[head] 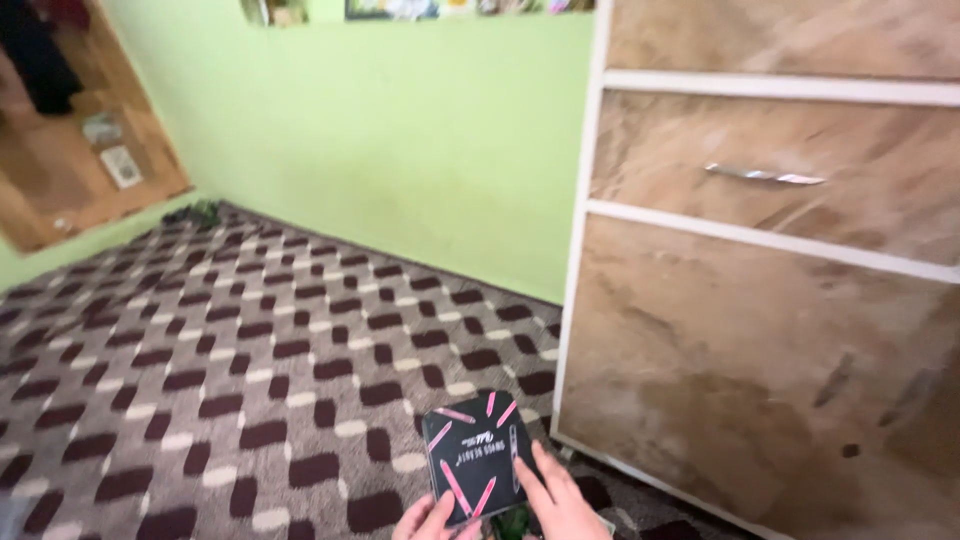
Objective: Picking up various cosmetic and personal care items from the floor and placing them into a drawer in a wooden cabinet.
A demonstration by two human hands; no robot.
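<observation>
A small black box (472, 452) with pink stick-shaped prints sits low in the head view, just above the carpet. My left hand (428, 518) grips its lower left corner; only the fingers show at the frame's bottom edge. My right hand (556, 500) lies against the box's right side, fingers stretched along it. Something dark green (512, 524) shows between my hands, under the box; what it is cannot be made out.
A tall wooden cabinet (760, 330) with white trim stands right of my hands, its drawer bearing a metal handle (765, 177). A patterned brown and cream carpet (220, 360) covers the floor. A green wall (400, 130) runs behind, with a wooden door (70, 150) at far left.
</observation>
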